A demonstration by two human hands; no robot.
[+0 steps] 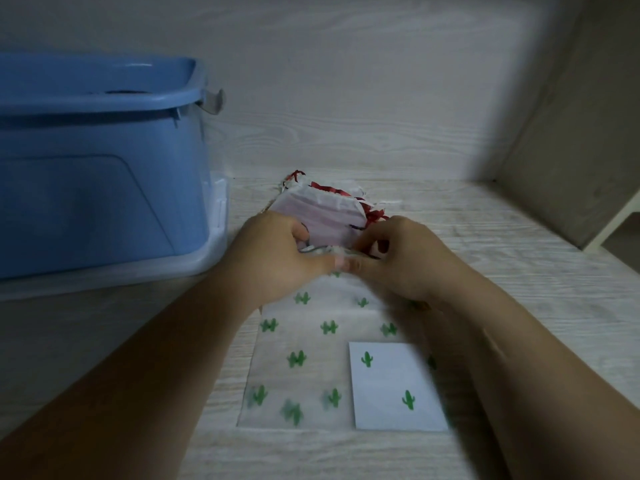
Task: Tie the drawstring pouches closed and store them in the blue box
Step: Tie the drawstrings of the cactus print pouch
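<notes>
A sheer white pouch printed with green cacti (311, 344) lies flat on the pale wood-grain surface, with a white card (394, 386) inside its lower right corner. My left hand (277, 258) and my right hand (405, 258) meet at the pouch's top edge, fingertips pinched together on its drawstring. Just beyond my hands lies a small pile of other sheer pouches with red ribbons (329, 206). The blue box (97, 161) stands at the left, its top open.
The blue box rests on a clear lid or tray (211, 258). A wood-grain wall rises behind the surface, and a side panel (571, 150) closes off the right. A white edge (613, 223) shows at the far right.
</notes>
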